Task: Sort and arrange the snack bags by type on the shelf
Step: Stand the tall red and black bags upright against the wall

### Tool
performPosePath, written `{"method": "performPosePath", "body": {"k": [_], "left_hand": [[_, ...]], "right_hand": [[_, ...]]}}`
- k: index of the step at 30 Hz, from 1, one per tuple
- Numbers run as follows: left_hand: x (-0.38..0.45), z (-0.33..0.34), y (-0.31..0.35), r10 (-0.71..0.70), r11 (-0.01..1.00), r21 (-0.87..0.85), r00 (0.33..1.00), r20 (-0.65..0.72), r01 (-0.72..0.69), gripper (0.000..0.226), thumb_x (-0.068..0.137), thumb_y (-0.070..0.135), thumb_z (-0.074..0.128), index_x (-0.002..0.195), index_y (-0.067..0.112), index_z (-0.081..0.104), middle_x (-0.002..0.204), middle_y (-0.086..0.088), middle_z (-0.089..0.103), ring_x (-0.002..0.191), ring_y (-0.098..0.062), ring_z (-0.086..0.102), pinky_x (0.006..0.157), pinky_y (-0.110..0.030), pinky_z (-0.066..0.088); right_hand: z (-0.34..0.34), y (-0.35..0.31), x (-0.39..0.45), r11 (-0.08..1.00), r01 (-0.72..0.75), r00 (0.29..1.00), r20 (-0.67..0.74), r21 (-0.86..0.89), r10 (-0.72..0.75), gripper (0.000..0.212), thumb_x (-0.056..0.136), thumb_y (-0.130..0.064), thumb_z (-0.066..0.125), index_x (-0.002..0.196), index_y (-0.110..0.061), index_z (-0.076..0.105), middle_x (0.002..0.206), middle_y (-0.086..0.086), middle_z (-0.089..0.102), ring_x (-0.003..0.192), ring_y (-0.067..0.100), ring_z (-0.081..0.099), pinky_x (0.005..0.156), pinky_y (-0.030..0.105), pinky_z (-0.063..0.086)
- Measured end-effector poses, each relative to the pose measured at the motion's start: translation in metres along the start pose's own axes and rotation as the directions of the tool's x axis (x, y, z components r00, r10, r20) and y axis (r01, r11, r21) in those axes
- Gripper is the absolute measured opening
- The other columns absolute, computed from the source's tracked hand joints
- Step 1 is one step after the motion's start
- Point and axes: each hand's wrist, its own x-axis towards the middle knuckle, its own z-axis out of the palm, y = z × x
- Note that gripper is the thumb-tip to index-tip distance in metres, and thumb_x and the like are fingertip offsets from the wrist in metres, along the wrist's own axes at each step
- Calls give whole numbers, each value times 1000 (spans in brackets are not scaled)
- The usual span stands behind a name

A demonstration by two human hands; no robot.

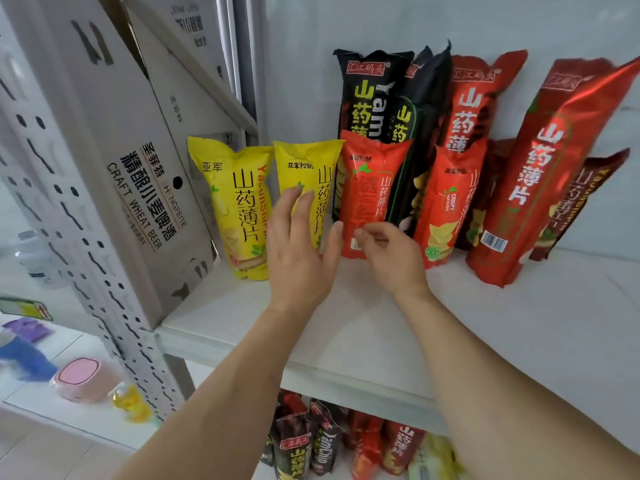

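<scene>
Snack bags stand in a row on the white shelf [311, 327]. From the left come two yellow bags [239, 202] [308, 174], then two short orange-red bags [370, 188] [446, 209]. Behind them lean two tall black bags [374, 95] and tall red bags [478, 98] [540, 174]. A dark red bag [581, 202] leans at the far right. My left hand [301, 244] is held with straight fingers in front of the second yellow bag. My right hand [391, 254] has loosely curled fingers at the lower edge of the first orange-red bag; whether it pinches the bag is unclear.
A large cardboard beer carton [138, 161] leans at the shelf's left end against the perforated upright [86, 258]. More snack bags [346, 441] fill the shelf below. A pink box [83, 379] and small items lie on a low surface at the left.
</scene>
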Motion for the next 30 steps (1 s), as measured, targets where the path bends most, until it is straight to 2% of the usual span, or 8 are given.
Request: {"method": "performPosePath", "body": {"k": [4,6,8,12,16,18,21,30], "left_hand": [[-1,38,36,-51,990,-119,972,229,79,54,94,27,63,137,-2,50,142,-17,49,134,-22,41,113,-16,26],[-5,59,42,-167,973,-101,937,305,207,63,93,26,65,145,0,41,151,-17,40,141,-22,33,115,-22,24],[-8,79,43,-303,938,-61,894,329,341,75,91,27,68,149,-1,31,154,-20,34,144,-30,29,120,-37,25],[-3,102,38,-532,835,26,793,297,550,92,84,31,75,151,-3,22,153,-23,32,145,-37,28,118,-49,27],[0,115,21,-652,739,90,674,348,668,107,73,47,77,154,9,18,152,-15,41,141,-32,39,113,-51,36],[-1,116,12,-674,706,84,629,387,704,96,69,51,74,147,17,29,139,-8,55,126,-30,56,101,-49,49],[-5,103,14,-652,725,91,637,412,683,71,70,43,78,132,24,48,122,-1,64,107,-23,65,90,-45,55],[-32,26,38,-644,764,275,671,367,583,71,77,49,77,133,21,47,126,-2,64,114,-29,61,88,-43,52]], "right_hand": [[-47,-1,14,991,94,961,-253,-92,-114,24,96,-37,60,109,-19,69,95,-10,69,84,-2,64,82,23,52],[-69,-3,22,982,129,916,-362,-137,-171,31,95,-36,62,121,-18,64,111,-5,63,95,-5,62,88,15,46],[-85,0,35,973,125,889,-412,-196,-198,49,92,-34,67,136,-17,54,135,1,51,125,9,50,102,17,34],[-89,20,58,990,61,935,-340,-129,-102,90,80,-49,74,152,-22,28,153,5,38,141,22,38,117,37,31],[-79,37,70,995,-97,950,-299,-13,88,110,68,-59,75,154,-29,13,146,1,47,133,23,49,109,48,43],[-76,45,75,993,-116,956,-269,19,117,110,60,-74,70,149,-35,20,132,-4,59,118,23,61,98,49,51],[-73,52,75,994,-113,959,-260,-2,108,107,53,-84,66,142,-34,35,124,-5,63,109,25,65,92,46,54],[-47,21,47,1000,13,984,-179,3,-12,87,60,-67,76,136,-36,45,124,-6,58,115,19,58,96,44,50]]}}
